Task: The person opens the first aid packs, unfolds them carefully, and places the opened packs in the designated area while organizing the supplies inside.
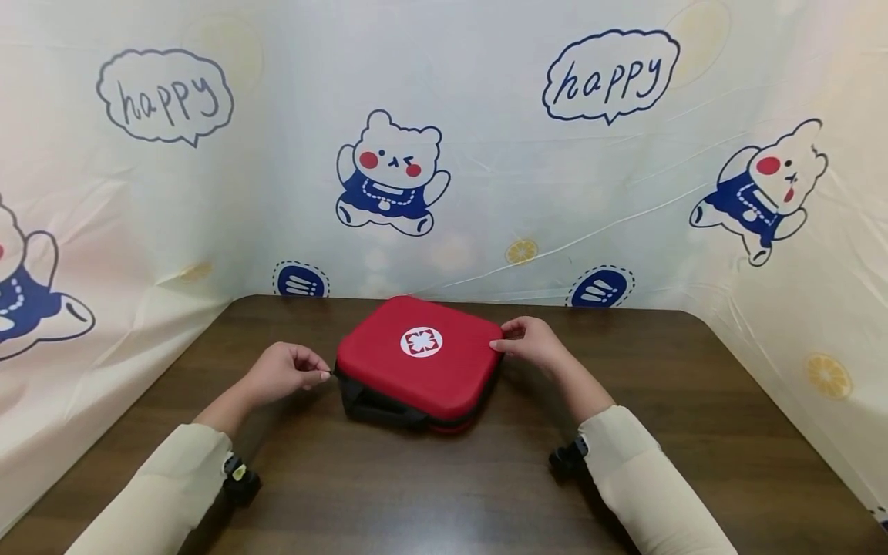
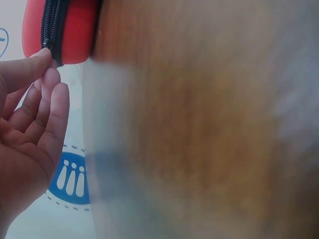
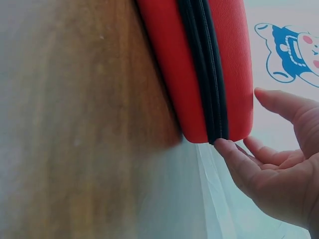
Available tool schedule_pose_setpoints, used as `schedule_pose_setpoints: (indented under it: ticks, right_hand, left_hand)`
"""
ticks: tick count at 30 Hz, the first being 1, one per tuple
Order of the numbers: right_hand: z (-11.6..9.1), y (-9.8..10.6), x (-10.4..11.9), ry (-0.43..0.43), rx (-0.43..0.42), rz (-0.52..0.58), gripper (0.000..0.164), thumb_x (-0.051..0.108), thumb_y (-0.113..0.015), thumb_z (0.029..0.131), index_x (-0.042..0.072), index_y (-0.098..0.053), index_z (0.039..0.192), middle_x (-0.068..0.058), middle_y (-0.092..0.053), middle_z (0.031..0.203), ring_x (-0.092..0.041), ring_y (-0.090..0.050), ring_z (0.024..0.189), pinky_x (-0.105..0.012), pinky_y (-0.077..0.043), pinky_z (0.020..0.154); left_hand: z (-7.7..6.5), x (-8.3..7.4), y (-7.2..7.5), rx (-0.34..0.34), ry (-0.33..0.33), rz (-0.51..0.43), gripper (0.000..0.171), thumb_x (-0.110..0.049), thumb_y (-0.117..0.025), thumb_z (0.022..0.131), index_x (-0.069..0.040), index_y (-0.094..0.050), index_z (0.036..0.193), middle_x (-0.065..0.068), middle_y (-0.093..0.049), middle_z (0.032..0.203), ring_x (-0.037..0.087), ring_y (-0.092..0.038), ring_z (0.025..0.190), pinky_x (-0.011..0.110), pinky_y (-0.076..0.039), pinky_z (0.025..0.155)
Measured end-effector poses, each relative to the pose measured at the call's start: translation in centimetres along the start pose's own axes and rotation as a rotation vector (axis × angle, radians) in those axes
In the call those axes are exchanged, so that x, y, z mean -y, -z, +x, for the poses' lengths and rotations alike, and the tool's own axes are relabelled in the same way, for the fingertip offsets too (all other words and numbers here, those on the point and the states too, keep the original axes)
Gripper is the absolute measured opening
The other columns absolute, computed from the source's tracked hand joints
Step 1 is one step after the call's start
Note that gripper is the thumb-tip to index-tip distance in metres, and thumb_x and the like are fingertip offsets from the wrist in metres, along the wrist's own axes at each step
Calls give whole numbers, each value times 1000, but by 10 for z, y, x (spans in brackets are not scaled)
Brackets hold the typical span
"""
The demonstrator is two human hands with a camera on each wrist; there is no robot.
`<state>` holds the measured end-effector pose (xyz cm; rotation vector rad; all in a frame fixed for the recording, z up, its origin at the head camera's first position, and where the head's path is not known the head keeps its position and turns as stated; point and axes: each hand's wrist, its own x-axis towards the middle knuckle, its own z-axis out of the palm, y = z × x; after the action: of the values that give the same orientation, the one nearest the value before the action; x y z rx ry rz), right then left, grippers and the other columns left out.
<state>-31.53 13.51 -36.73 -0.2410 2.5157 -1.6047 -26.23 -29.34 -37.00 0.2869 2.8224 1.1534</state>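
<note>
A red first-aid case (image 1: 388,362) with a white round emblem on its lid lies closed on the table, turned at an angle, its black handle (image 1: 381,408) towards me. My left hand (image 1: 280,374) is at its left corner, thumb and forefinger pinching the zipper pull (image 2: 46,45). In the left wrist view the zipper teeth (image 2: 51,22) run up from that pinch between the two red halves. At the right back corner my right hand (image 1: 534,343) holds the case, thumb on the lid. The right wrist view shows a fingertip of it against the black zipper band (image 3: 212,99).
The brown wooden table (image 1: 430,493) extends around the case on all sides. A pale curtain (image 1: 486,177) printed with bears and lettering hangs behind it and along both sides. Wrist cameras (image 1: 240,484) sit at both sleeve cuffs.
</note>
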Motion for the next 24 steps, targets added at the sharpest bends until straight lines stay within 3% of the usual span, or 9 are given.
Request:
schedule_pose_setpoints:
  ticks: [6,10,16,24]
  right_hand:
    - [-8,-1,-4,-5,57,62,68,15,-77,84,-6,-44,140,-25,-50,136,-35,-58,116,-42,-54,88]
    - [-11,-4,-3,-14,60,34,79,20,-80,81,-2,-39,144,-23,-46,142,-36,-55,120,-41,-55,87]
    - [-13,-7,0,-51,68,46,81,15,-78,82,-1,-34,148,-24,-40,147,-36,-55,117,-43,-55,85]
    - [-13,-6,6,-82,63,16,81,12,-78,82,2,-34,149,-22,-39,148,-36,-53,119,-43,-55,87]
  left_hand:
    - [-8,-4,-8,1,-65,-16,7,-12,-77,83,-6,-74,86,2,-66,73,21,-59,67,32,-53,59]
    - [-14,-9,-12,18,-75,-28,6,-11,-77,83,-6,-74,85,2,-66,73,20,-59,66,32,-53,58]
    - [-18,-14,-14,51,-88,-40,7,-11,-77,83,-5,-74,84,4,-66,73,20,-60,66,33,-54,59]
    - [-11,-9,-11,19,-75,-28,6,-11,-77,83,-6,-74,84,5,-68,74,20,-60,65,34,-55,60]
